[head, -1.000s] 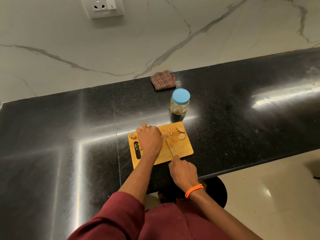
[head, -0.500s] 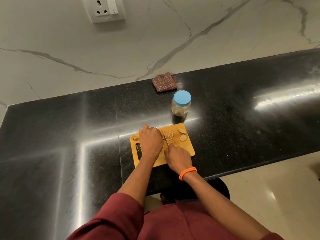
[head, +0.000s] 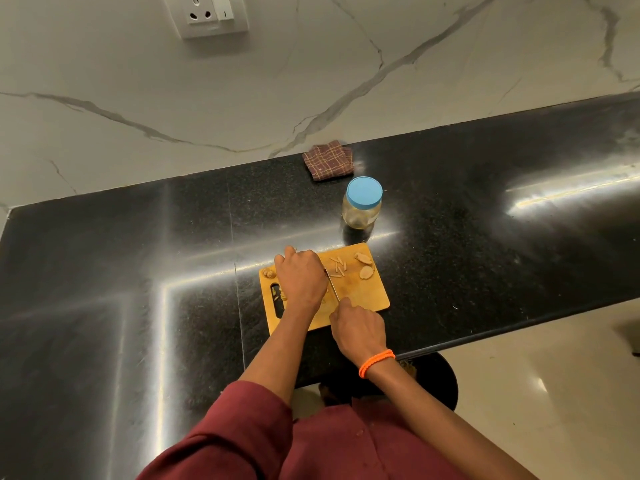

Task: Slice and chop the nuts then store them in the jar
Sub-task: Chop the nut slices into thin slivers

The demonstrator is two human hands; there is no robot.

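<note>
A wooden cutting board lies on the black counter near its front edge. My left hand rests curled on the board's middle, covering whatever nut it holds down. My right hand grips the handle of a knife, whose blade lies just right of my left hand's fingers. Thin nut slivers and two larger nut pieces lie at the board's far right. One whole nut sits at the far left corner. A glass jar with a blue lid stands behind the board, lid on.
A folded checked cloth lies against the marble wall behind the jar. A wall socket is at the top. The black counter stretches left and right. A dark round stool stands below the counter edge.
My right hand pushed the knife forward along the board, then drew it back toward me. My left hand stayed on the board.
</note>
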